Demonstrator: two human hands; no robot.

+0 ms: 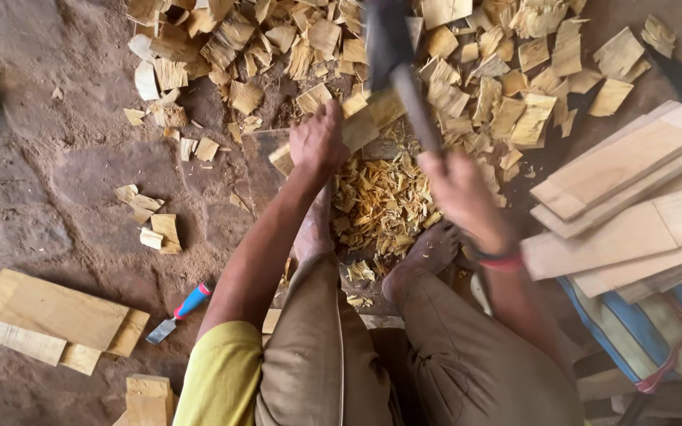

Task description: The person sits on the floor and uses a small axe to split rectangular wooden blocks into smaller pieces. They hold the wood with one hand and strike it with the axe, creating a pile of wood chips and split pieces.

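Lots of flat wood chips lie on the dirt floor past both hands. A heap of thin yellow shavings sits between the hands, just above the bare feet. To the right of the right hand is a stack of pale boards on a striped cloth. Far to the left of the left hand lie more boards and a chisel with a blue and red handle.

The left hand is closed tight around a stick of wood, which lies slanted over a dark block (the block is partly hidden). The right hand is closed around the handle of a dark chopping tool, blurry and lifted above the stick. Both arms reach out in front of the knees, and the hands are apart.
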